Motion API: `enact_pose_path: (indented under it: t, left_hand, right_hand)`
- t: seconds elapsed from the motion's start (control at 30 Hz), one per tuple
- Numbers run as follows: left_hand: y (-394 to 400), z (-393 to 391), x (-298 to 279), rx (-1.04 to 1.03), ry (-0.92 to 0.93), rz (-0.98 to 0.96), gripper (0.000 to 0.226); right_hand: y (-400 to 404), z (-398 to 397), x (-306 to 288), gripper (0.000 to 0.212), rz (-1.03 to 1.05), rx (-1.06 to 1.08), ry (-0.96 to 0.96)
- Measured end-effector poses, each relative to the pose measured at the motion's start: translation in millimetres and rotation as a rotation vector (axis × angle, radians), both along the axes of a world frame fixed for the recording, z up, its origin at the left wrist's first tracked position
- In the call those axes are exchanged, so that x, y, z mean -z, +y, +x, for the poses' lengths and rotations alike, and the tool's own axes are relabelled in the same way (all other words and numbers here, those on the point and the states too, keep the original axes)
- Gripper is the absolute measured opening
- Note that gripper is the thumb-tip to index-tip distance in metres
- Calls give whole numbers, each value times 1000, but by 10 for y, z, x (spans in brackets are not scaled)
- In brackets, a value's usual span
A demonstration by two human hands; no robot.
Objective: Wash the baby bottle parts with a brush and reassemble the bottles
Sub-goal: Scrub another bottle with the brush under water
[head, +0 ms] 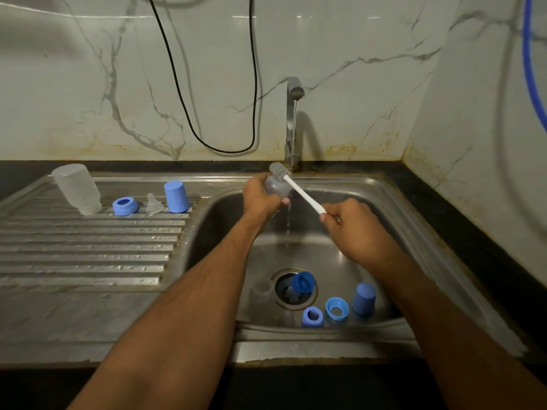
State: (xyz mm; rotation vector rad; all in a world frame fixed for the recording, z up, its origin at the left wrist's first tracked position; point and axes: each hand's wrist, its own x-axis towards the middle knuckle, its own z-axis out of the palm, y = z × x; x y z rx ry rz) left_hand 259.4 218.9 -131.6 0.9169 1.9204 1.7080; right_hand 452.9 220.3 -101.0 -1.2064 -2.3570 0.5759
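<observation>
A small clear plastic bottle [276,186] is gripped by the left hand [262,196] near the steel sink's [393,208] back edge; the white-handled grey brush [296,189], clasped by the right hand [352,226], touches it.

- The left hand [260,196] wraps round a small clear part [276,186]; its fingers cover most of it, so its kind cannot be told.
- The brush [296,190] handle end is hidden inside the right hand [352,223].
- The drain [296,288] holds dark pieces under a blue cap [303,282]; they are too dim to identify.
- A clear bottle [262,288] left of the drain is faint against the steel; its outline is unclear.
- Another clear piece [287,318] at the sink's near wall is barely visible.
- The black cable [254,84] and blue hose [529,60] are cut off by the top edge.
- Both forearms run off the bottom edge.
</observation>
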Motion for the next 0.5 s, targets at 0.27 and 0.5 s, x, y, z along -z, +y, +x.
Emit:
enact_pose_path:
  t: [0.27,0.5]
  left_hand:
    - [-32,-176,51,-67,-21,-14,63]
    - [69,34,98,54,3,-52,55]
  right_hand:
    - [-33,57,9,30,-103,-79,26]
    - [47,47,47,29,-43,-35,7]
